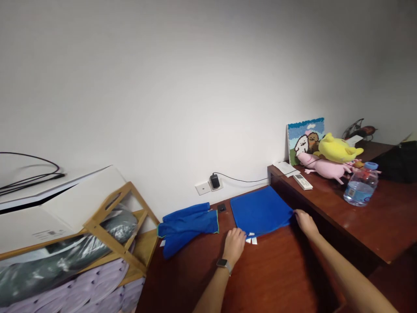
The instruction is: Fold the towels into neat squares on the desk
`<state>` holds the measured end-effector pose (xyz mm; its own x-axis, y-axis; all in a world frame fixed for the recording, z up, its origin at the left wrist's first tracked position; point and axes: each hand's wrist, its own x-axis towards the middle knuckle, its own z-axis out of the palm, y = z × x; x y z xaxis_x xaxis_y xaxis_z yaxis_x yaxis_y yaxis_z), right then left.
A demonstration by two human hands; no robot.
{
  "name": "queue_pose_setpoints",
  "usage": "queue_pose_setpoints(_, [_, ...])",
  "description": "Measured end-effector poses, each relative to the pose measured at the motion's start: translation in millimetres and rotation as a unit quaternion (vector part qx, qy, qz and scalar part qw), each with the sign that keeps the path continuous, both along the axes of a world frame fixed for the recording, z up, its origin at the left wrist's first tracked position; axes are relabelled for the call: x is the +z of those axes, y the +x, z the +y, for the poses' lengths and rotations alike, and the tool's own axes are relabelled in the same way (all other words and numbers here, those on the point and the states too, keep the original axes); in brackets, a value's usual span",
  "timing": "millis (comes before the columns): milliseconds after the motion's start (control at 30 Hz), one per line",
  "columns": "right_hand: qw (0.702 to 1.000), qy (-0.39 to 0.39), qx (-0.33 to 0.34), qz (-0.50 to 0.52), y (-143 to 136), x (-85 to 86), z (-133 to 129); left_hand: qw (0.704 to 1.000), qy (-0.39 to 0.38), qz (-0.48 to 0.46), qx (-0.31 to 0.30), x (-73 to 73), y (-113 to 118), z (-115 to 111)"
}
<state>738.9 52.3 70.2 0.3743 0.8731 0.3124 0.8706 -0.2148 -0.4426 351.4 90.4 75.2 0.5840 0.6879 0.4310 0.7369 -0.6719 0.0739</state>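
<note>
A blue cloth (260, 210) lies spread nearly flat on the dark red wooden table (260, 278), with small white tags at its near edge. My left hand (234, 245), with a watch on the wrist, has its fingers closed at the near left corner of this cloth. At the near right corner, my right hand (305, 222) pinches the cloth between thumb and fingers. A second blue cloth (189, 226), crumpled and edged in green, rests to the left, beyond my left hand.
On the higher right-hand table (368, 221) are a water bottle (360, 187), a pink plush (327, 168), a yellow plush (339, 148), a white remote (302, 181) and a dog picture (306, 139). A plugged adapter (215, 181) trails a cable. A wooden rack (110, 230) stands left.
</note>
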Motion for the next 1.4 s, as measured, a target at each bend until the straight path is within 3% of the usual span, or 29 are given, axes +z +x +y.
queue_pose_setpoints(67, [0.999,-0.034,-0.007,0.008,-3.4,-21.6,-6.0,1.000,-0.002,0.010,0.003,-21.5,1.1,-7.4])
queue_pose_setpoints(133, [0.998,-0.057,-0.003,0.007,-3.8,-33.7,-9.8,1.000,-0.004,0.014,0.017,-32.9,-0.3,-10.3])
queue_pose_setpoints(367, [0.996,-0.075,0.010,-0.050,-6.8,-44.2,-19.2,0.999,-0.031,-0.006,0.039,-35.4,0.6,-10.5])
queue_pose_setpoints(467, [0.996,-0.013,-0.003,-0.088,-15.4,-57.4,-41.4,0.997,-0.030,-0.037,0.068,-44.3,-25.3,-29.4])
queue_pose_setpoints(567, [0.992,0.076,0.023,-0.093,-29.4,-77.1,-78.7,0.992,-0.013,-0.038,0.120,-60.0,-102.2,-55.4])
queue_pose_setpoints(667, [0.987,0.115,0.089,-0.072,-60.5,-89.0,-115.6,0.977,0.010,-0.027,0.210,-69.3,-215.1,-78.5])
queue_pose_setpoints(733, [0.980,0.112,0.159,-0.048,-98.3,-85.0,-129.6,0.963,0.022,-0.025,0.269,-67.9,-283.8,-90.6])
queue_pose_setpoints(800, [0.965,0.086,0.248,-0.025,-150.2,-70.7,-130.0,0.954,0.022,-0.029,0.298,-62.6,-329.1,-99.8])
queue_pose_setpoints(867, [0.943,0.046,0.331,-0.009,-211.0,-49.4,-115.6,0.950,0.017,-0.038,0.310,-56.8,-347.3,-106.2])
queue_pose_setpoints(933, [0.924,0.002,0.381,-0.007,-271.9,-25.9,-87.3,0.947,0.014,-0.047,0.319,-53.0,-346.1,-110.2])
queue_pose_setpoints(1067, [0.920,-0.116,0.371,-0.049,-362.5,14.5,-6.4,0.940,0.005,-0.057,0.335,-51.4,-331.9,-115.2])
queue_pose_setpoints(1167, [0.925,-0.174,0.324,-0.098,-394.3,29.5,47.7,0.938,-0.010,-0.058,0.341,-51.8,-330.5,-118.3])
queue_pose_setpoints(1233, [0.924,-0.191,0.309,-0.121,-403.5,29.8,68.7,0.937,-0.019,-0.057,0.345,-51.6,-331.0,-120.1])
queue_pose_setpoints(1400, [0.914,-0.201,0.297,-0.188,-411.2,15.8,72.6,0.930,-0.030,-0.052,0.362,-48.4,-328.1,-122.6])
